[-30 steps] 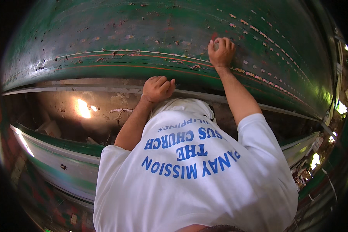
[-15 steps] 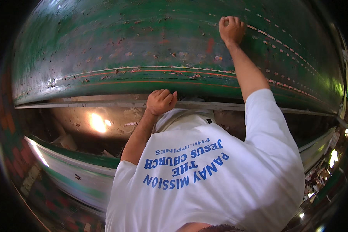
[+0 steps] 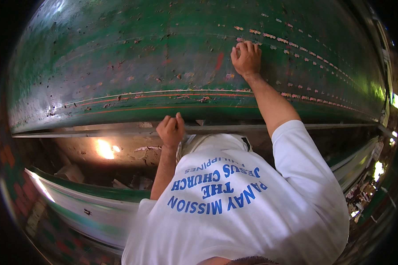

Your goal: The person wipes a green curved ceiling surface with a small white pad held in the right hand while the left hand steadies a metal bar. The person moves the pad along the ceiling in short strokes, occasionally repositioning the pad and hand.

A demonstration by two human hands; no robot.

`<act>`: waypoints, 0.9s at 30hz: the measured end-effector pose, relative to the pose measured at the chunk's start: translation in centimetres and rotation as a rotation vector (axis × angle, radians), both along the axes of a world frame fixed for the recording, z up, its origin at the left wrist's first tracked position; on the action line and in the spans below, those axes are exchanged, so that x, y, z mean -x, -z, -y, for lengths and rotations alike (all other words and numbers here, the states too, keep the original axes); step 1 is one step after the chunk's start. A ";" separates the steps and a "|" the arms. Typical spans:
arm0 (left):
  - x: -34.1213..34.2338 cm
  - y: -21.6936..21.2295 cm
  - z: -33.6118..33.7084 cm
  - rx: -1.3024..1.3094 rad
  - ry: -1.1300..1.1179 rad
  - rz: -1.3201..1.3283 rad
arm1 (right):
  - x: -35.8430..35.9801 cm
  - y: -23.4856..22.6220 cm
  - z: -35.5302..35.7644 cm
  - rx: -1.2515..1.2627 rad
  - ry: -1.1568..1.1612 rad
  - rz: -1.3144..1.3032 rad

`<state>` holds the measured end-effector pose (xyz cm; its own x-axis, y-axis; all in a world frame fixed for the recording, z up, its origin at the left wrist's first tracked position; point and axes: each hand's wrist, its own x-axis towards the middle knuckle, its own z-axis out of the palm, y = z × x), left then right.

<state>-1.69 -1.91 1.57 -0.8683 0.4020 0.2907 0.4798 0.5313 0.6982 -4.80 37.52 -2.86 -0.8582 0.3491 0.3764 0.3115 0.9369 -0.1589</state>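
Observation:
A long green surface, scuffed and flecked with dark bits, curves across the upper view. Small pinkish-white pieces lie on it in rows that run off to the right. My right hand rests over the surface by the left end of these rows, fingers curled down; a pinkish piece shows just beyond its fingertips. What the fingers hold, if anything, is hidden. Closer in, by the front edge, my left hand is closed with its thumb raised; I cannot see what is inside it.
A grey rail follows the surface's front edge, close to my body. Beneath it a bright patch of light shines on a brownish area. Behind me runs a white and green panel. Mixed clutter lies at the far right.
My right hand has come nearer to me across the surface, uncovering pieces at the row's end. The left hand has turned, thumb now up. The whole view has shifted slightly.

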 end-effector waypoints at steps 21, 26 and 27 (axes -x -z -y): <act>-2.6 1.1 -4.7 0.236 -0.245 -0.043 | 10.3 1.7 -5.7 0.001 -0.188 -0.137; -2.8 0.7 -4.7 0.256 -0.220 -0.030 | 11.6 1.9 -7.1 0.016 -0.192 -0.127; -2.6 0.6 -4.9 0.247 -0.217 -0.033 | 12.8 2.1 -7.8 0.002 -0.161 -0.145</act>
